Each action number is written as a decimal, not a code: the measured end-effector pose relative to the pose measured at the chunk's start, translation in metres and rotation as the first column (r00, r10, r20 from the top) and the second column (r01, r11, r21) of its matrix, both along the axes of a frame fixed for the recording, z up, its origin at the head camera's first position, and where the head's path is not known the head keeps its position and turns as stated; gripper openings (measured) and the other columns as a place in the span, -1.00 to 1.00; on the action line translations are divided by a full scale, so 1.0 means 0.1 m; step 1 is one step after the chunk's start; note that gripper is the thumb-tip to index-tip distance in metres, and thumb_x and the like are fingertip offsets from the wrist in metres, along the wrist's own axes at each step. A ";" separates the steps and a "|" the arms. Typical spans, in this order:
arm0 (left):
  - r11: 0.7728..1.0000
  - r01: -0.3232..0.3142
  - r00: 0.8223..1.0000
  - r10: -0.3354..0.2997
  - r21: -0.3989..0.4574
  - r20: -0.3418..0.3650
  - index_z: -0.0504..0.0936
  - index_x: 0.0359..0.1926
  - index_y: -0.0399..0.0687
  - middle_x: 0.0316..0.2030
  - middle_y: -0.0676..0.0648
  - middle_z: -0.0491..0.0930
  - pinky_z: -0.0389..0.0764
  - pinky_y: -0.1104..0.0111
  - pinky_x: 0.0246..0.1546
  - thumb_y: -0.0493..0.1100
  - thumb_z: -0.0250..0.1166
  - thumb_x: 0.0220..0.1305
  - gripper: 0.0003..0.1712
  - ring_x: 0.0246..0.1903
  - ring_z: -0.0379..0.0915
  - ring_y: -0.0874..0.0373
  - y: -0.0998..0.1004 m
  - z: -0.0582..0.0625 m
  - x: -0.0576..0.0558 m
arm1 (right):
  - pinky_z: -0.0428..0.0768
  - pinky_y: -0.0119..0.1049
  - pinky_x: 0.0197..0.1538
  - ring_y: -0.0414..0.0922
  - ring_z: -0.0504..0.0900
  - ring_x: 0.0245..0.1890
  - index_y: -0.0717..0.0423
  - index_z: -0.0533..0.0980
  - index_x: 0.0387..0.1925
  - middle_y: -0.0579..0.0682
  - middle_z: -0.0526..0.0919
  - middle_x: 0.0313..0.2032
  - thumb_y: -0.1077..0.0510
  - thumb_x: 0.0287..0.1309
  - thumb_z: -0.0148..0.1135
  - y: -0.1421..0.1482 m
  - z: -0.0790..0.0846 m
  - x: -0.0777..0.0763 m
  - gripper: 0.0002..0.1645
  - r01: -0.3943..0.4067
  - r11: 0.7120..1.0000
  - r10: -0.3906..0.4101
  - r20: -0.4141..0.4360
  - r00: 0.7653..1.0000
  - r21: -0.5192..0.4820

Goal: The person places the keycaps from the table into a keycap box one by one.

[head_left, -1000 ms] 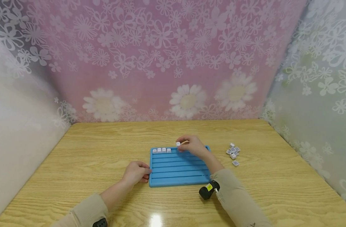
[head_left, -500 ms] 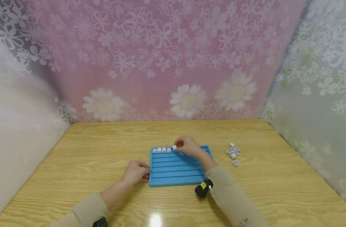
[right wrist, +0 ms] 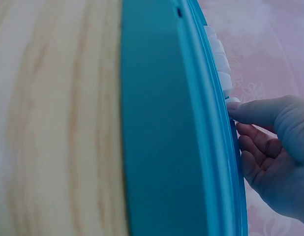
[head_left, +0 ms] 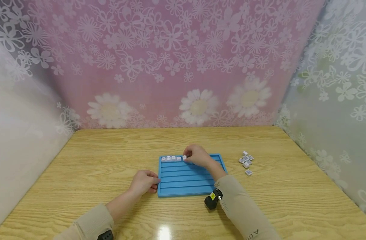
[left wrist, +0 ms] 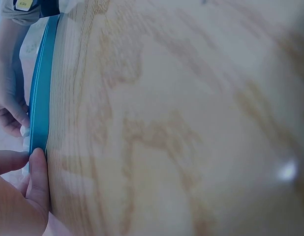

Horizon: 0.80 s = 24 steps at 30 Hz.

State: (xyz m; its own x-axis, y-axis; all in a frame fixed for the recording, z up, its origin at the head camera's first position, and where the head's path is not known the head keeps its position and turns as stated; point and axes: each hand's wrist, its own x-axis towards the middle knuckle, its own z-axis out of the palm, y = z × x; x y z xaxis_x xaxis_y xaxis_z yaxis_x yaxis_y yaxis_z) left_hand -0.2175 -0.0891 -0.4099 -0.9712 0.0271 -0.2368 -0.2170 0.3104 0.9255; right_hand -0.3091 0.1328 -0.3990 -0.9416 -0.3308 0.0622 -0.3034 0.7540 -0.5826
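In the head view, my right hand (head_left: 198,156) pinches a white keycap (head_left: 184,157) between thumb and fingers at the top row of a blue ridged tray (head_left: 187,191). Several white keycaps (head_left: 173,159) with small markings stand side by side to its left in that row. The right wrist view shows the thumb (right wrist: 258,112) on the held keycap (right wrist: 232,102), low in the tray's far row. My left hand (head_left: 143,182) holds the tray's left edge. The left wrist view has its thumb and a finger at the blue edge (left wrist: 42,98).
Several loose keycaps (head_left: 246,158) lie in a small cluster on the wooden table (head_left: 111,146) right of the tray, some upside down. A single keycap (head_left: 248,172) sits just in front of them. Behind the table hangs a pink floral curtain (head_left: 159,110).
My right hand has moved left and down with the keycap, from above the tray's back edge into the top row beside the other keycaps. The left hand stays at the tray's edge.
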 end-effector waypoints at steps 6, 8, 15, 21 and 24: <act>1.000 0.000 1.000 0.000 -0.005 0.002 0.54 -0.26 -0.43 -0.54 -0.16 0.49 0.62 0.35 -0.56 -0.38 0.24 0.12 -0.83 -0.60 0.43 0.13 0.00 0.00 0.00 | 0.53 -0.21 -0.20 -0.13 0.50 -0.30 0.12 0.56 -0.34 -0.08 0.55 -0.37 0.27 -0.02 0.37 0.01 -0.01 0.01 -0.84 -0.011 1.000 0.011 -0.001 1.000 -0.006; 1.000 -0.001 1.000 0.001 -0.007 0.003 0.54 -0.25 -0.43 -0.55 -0.16 0.49 0.62 0.35 -0.56 -0.38 0.24 0.12 -0.83 -0.60 0.43 0.13 0.00 0.00 0.00 | 0.53 -0.21 -0.19 -0.12 0.50 -0.29 0.13 0.56 -0.35 -0.08 0.55 -0.38 0.27 -0.03 0.37 0.02 -0.01 0.01 -0.84 -0.013 1.000 0.013 0.000 1.000 -0.011; 1.000 -0.004 1.000 0.004 -0.009 -0.002 0.54 -0.25 -0.43 -0.55 -0.16 0.49 0.62 0.35 -0.56 -0.38 0.25 0.12 -0.83 -0.60 0.43 0.13 0.01 0.02 0.02 | 0.52 -0.23 -0.21 -0.14 0.49 -0.31 0.13 0.56 -0.35 -0.09 0.54 -0.39 0.27 -0.03 0.38 0.02 -0.02 -0.01 -0.84 0.011 1.000 -0.011 0.020 1.000 -0.014; 1.000 -0.005 1.000 0.005 -0.005 -0.004 0.54 -0.26 -0.43 -0.55 -0.16 0.49 0.62 0.35 -0.56 -0.39 0.25 0.12 -0.84 -0.60 0.42 0.13 0.01 0.02 0.02 | 0.52 -0.26 -0.26 -0.14 0.47 -0.34 0.13 0.56 -0.33 -0.08 0.54 -0.39 0.24 -0.01 0.37 0.02 -0.01 -0.01 -0.83 0.025 1.000 -0.025 0.032 0.999 -0.014; 1.000 -0.008 1.000 0.007 -0.008 -0.005 0.54 -0.27 -0.42 -0.56 -0.16 0.48 0.62 0.35 -0.56 -0.39 0.25 0.11 -0.84 -0.60 0.42 0.13 0.01 0.02 0.02 | 0.52 -0.26 -0.28 -0.14 0.47 -0.34 0.13 0.57 -0.32 -0.07 0.54 -0.39 0.23 -0.01 0.37 0.03 -0.01 -0.01 -0.83 0.024 1.000 -0.023 0.036 0.999 -0.020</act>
